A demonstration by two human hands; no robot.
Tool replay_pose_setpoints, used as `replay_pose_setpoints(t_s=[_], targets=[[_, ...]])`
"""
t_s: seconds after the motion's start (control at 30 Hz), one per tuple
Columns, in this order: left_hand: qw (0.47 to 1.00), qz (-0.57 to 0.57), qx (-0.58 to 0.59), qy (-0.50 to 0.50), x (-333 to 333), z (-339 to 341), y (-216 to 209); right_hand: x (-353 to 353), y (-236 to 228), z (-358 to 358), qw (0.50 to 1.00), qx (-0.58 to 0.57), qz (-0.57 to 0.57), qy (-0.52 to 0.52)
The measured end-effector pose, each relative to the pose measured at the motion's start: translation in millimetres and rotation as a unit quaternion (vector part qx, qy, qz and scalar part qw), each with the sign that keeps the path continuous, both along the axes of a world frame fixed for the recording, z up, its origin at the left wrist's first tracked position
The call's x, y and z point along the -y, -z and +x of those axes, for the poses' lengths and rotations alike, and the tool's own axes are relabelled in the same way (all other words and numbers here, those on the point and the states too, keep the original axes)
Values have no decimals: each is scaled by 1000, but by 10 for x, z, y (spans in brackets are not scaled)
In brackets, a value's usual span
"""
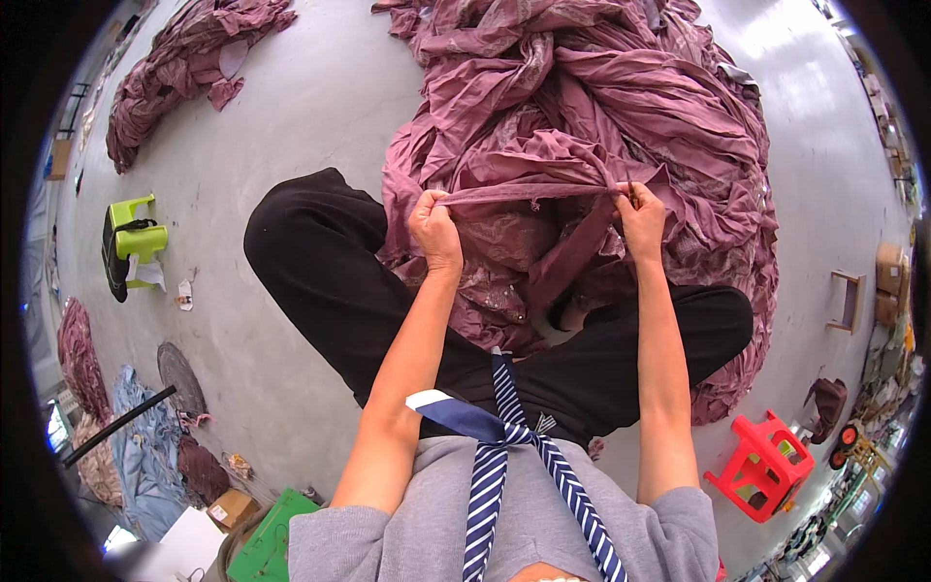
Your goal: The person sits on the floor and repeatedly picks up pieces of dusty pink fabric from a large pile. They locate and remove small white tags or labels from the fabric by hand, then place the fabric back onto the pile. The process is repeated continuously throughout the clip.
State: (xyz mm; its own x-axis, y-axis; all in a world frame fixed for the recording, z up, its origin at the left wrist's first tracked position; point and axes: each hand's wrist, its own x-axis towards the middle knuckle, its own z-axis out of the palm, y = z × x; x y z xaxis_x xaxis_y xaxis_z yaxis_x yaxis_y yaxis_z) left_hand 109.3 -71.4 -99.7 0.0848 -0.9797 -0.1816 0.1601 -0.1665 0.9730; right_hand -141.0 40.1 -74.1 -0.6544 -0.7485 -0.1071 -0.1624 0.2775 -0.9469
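A large heap of mauve, patterned fabric (669, 126) lies in front of me and over my lap. My left hand (435, 231) is closed on a folded edge of this fabric. My right hand (641, 221) pinches the same edge further right, so a narrow strip (524, 192) stretches between both hands. Beside the right fingers a thin dark pointed thing (631, 192) sticks up; its kind is too small to make out. Below the strip the cloth hangs in loose folds between my knees.
Another mauve fabric pile (184, 73) lies at the far left. A green stool (141, 238) stands at left, with light-blue cloth (145, 451) nearer. At right are a red plastic stool (763, 468), a small wooden stool (847, 301) and cardboard boxes (887, 272).
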Motion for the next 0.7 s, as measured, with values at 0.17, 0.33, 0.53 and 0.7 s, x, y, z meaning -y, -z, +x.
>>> replay_pose_setpoints(t_s=[0.17,0.33,0.53,0.7], targets=[[977,-74,164,112,19,81,-17,-40,17,31,999,43,0,-31],[915,-181,285,220,-237,-236,-171,-27,-58,93,999,9,24,-39],[873,-186,225,391,-307,-249,-316,-44,-96,56,998,28,47,-20],[916,144,-133,351,-337,-200,-490,-34,-146,77,998,27,46,-14]])
